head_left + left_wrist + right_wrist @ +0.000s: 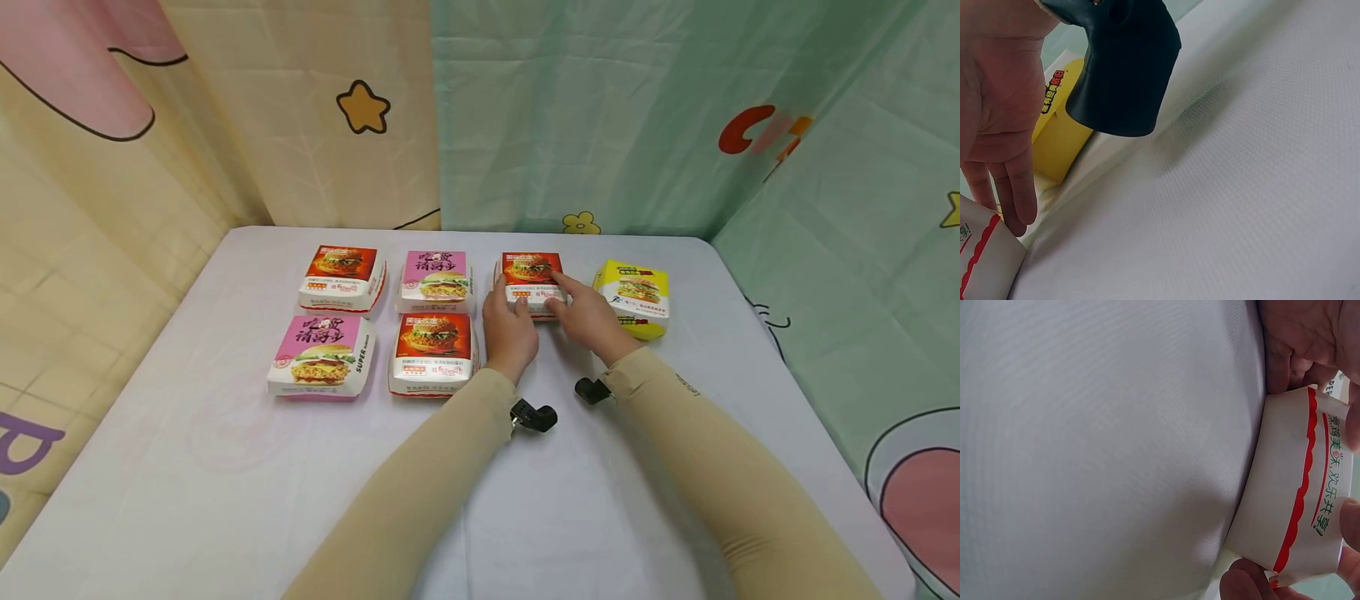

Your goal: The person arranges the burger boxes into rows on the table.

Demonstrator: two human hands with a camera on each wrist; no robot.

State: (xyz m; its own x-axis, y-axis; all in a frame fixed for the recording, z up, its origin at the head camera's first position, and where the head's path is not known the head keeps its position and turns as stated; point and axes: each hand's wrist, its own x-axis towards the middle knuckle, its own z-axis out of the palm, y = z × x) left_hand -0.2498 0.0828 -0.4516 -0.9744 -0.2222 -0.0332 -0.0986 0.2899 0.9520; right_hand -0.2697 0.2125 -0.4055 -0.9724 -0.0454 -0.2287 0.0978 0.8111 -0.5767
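A red-and-white burger box (528, 268) stands at the back of the table, right of centre, and both hands hold it. My left hand (510, 333) grips its left side, fingers along the wall and thumb over the front edge. On its right side my right hand (591, 318) has fingertips on top and others down the wall. The right wrist view shows the box's white side (1275, 481) with fingers at both ends, its base appearing to rest on the cloth. Close to the right hand sits a yellow burger box (637, 296).
Left of the hands are two rows of boxes: a red box (341, 271) and a pink box (435, 275) behind, another pink box (318, 354) and another red box (433, 350) in front. White cloth covers the table (225, 500). Printed curtains (585, 108) surround it.
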